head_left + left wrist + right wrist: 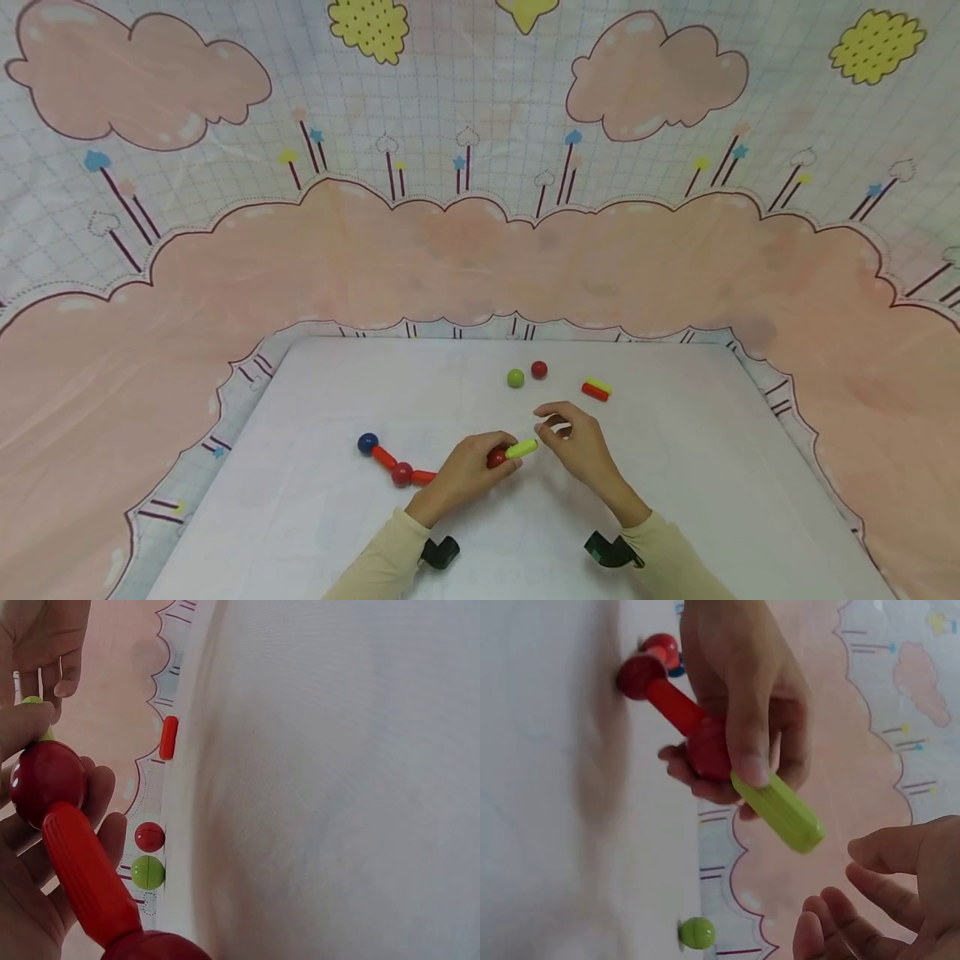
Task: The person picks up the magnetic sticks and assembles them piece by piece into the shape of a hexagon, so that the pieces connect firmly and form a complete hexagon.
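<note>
My left hand [468, 467] holds a red ball [709, 746] at one end of a toy chain, with the thumb [748, 742] near where a yellow-green rod [784, 814] joins it. From that ball runs a red rod [86, 870] to another red ball [641, 676]. Farther along the chain, in the head view, come a red ball [402, 474], a red rod [384, 457] and a blue ball [367, 443]. Part of the chain is hidden behind the left hand. Just right of the yellow-green rod's free end, my right hand [581, 446] has loosely bent fingers and holds nothing.
Beyond the hands on the white tabletop [300, 533] lie a loose green ball [516, 378] and a red ball [539, 369]. To their right, a red rod [595, 392] lies beside a yellow-green rod [599, 385]. Each wrist wears a dark camera [440, 552].
</note>
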### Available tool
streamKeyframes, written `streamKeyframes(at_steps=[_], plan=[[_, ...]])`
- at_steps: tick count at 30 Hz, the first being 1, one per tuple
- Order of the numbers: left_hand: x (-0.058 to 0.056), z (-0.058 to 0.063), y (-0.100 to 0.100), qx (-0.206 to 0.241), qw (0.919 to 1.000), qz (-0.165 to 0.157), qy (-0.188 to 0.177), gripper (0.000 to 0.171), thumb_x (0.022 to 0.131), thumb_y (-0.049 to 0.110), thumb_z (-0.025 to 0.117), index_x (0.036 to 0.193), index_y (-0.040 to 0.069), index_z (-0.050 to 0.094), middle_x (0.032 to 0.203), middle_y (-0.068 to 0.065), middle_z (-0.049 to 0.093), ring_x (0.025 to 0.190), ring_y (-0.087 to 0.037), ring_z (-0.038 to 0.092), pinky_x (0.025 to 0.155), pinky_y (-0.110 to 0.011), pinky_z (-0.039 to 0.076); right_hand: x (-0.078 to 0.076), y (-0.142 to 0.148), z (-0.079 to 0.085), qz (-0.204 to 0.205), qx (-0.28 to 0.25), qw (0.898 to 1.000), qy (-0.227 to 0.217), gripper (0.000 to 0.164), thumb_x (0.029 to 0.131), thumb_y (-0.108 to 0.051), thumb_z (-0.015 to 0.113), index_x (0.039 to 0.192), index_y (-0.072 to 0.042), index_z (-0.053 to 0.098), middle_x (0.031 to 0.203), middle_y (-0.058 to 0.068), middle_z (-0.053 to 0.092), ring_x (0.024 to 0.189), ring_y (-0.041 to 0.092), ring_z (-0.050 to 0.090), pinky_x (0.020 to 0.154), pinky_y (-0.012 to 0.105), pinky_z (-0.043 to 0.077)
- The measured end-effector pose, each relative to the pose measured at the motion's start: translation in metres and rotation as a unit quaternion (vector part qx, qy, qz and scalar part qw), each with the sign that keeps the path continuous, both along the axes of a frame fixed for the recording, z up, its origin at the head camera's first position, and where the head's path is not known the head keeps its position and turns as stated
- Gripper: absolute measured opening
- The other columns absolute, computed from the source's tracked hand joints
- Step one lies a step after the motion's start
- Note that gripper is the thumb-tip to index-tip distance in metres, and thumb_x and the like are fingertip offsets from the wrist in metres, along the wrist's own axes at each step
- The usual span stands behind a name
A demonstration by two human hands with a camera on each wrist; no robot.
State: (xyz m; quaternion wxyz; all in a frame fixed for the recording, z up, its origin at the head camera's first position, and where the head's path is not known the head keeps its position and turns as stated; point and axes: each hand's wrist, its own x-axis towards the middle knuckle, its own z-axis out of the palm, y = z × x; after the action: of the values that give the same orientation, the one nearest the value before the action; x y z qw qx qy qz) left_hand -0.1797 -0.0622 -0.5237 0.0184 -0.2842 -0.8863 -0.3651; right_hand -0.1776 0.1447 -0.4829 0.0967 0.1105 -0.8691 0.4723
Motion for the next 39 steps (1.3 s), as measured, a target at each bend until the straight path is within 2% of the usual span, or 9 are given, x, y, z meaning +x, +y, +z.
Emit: streamKeyframes(at_steps=[7, 19, 27, 33, 39], plan=[[0.001, 0.001, -0.001, -0.003, 1.0000, 0.003, -0.004, 0.023, 0.093, 0.032, 0.068, 0.112, 0.020, 0.066, 0.098, 0.008, 0.068, 0.080, -0.003, 0.052, 0.071, -0.018, 0.045, -0.024, 0.002, -0.003, -0.020, 0.002, 1.000, -0.005, 0.024, 0.087, -0.011, 0.072, 0.111, -0.012, 0.069, 0.112, 0.009, 0.069, 0.096, 0.023, 0.067, 0.079, 0.031, 0.054], [0.003, -0.002, -0.002, -0.007, 0.9998, 0.008, -0.016, 0.025, 0.092, 0.034, 0.068, 0.114, 0.021, 0.066, 0.103, 0.008, 0.068, 0.084, -0.003, 0.054, 0.075, -0.018, 0.048, -0.064, -0.004, -0.024, -0.046, 0.005, 0.999, -0.007, 0.028, 0.088, -0.011, 0.072, 0.116, -0.007, 0.067, 0.121, 0.012, 0.064, 0.100, 0.028, 0.064, 0.083, 0.042, 0.055], [0.003, -0.002, -0.003, -0.005, 0.9997, 0.009, -0.021, 0.025, 0.093, 0.035, 0.068, 0.114, 0.023, 0.066, 0.103, 0.009, 0.068, 0.084, -0.003, 0.054, 0.076, -0.019, 0.048, -0.082, -0.015, -0.032, -0.058, 0.023, 0.997, -0.048, 0.040, 0.088, -0.015, 0.072, 0.125, -0.006, 0.063, 0.124, 0.014, 0.064, 0.116, 0.032, 0.059, 0.094, 0.050, 0.050], [0.003, 0.000, -0.003, -0.002, 0.9997, 0.007, -0.025, 0.025, 0.093, 0.035, 0.068, 0.114, 0.022, 0.066, 0.102, 0.009, 0.068, 0.084, -0.004, 0.053, 0.075, -0.018, 0.047, -0.092, -0.024, -0.035, -0.065, 0.030, 0.996, -0.056, 0.042, 0.087, -0.014, 0.072, 0.128, -0.008, 0.061, 0.125, 0.016, 0.063, 0.119, 0.033, 0.058, 0.100, 0.051, 0.046], [0.002, 0.002, -0.003, 0.001, 0.9999, 0.005, -0.012, 0.023, 0.093, 0.032, 0.068, 0.113, 0.022, 0.066, 0.099, 0.008, 0.067, 0.081, -0.003, 0.053, 0.072, -0.017, 0.047, -0.099, -0.032, -0.038, -0.066, 0.033, 0.996, -0.048, 0.043, 0.086, -0.014, 0.072, 0.128, -0.009, 0.061, 0.131, 0.017, 0.060, 0.121, 0.034, 0.057, 0.099, 0.052, 0.047]])
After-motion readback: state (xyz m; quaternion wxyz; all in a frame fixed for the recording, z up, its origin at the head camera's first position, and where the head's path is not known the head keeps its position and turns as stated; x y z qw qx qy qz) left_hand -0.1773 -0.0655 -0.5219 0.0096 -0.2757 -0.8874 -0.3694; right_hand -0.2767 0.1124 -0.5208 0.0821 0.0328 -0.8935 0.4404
